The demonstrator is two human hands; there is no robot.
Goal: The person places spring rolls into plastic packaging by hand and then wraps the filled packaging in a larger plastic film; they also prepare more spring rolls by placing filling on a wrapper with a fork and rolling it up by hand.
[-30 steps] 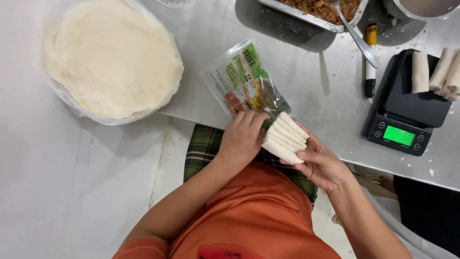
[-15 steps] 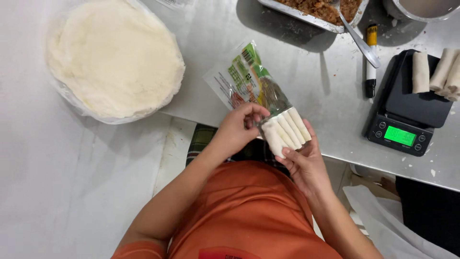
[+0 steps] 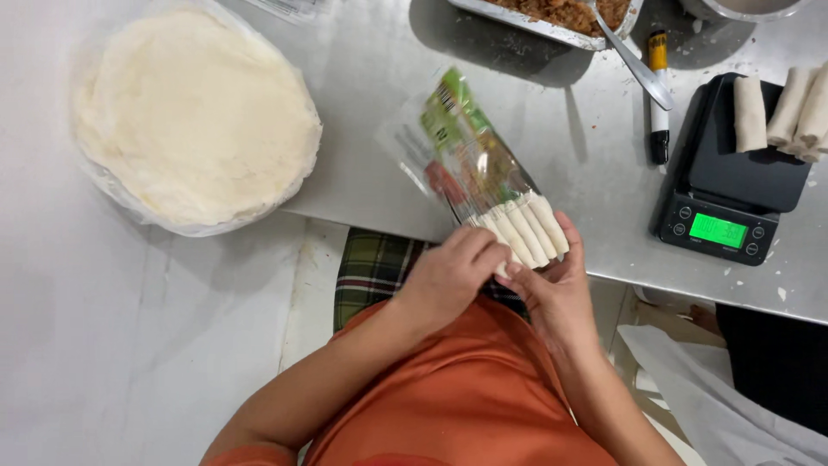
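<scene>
**Rolls at the mouth of the bag, near table edge**

We see both hands at the near edge of the steel table (image 3: 552, 112), just over it. Our left hand (image 3: 448, 276) is curled, fingers bent & closed on the near ends of a row of pale rolled pastry sticks (image 3: 526, 229); our right hand (image 3: 556, 289) cups under them, thumb up along the right side of the row, fingers partly closed round it. The far ends of the rolls sit in the open mouth of a clear plastic bag w/ green & red print (image 3: 461, 151), which lies flat on the table, slanting away toward the far left. Whether the rolls are fully inside the opening we can't tell.

Left end of the table: a big round stack of white thin wrappers in a clear plastic cover (image 3: 194, 116), overhanging the near edge. Right end: a black digital scale w/ green lit display (image 3: 733, 185), a few more rolled sticks (image 3: 789, 112) on its far right corner. Just left of the scale, a black marker w/ yellow cap (image 3: 659, 95). Far edge: a metal tray of brown filling (image 3: 552, 17) w/ a metal spoon (image 3: 634, 60) leaning out of it.
</scene>
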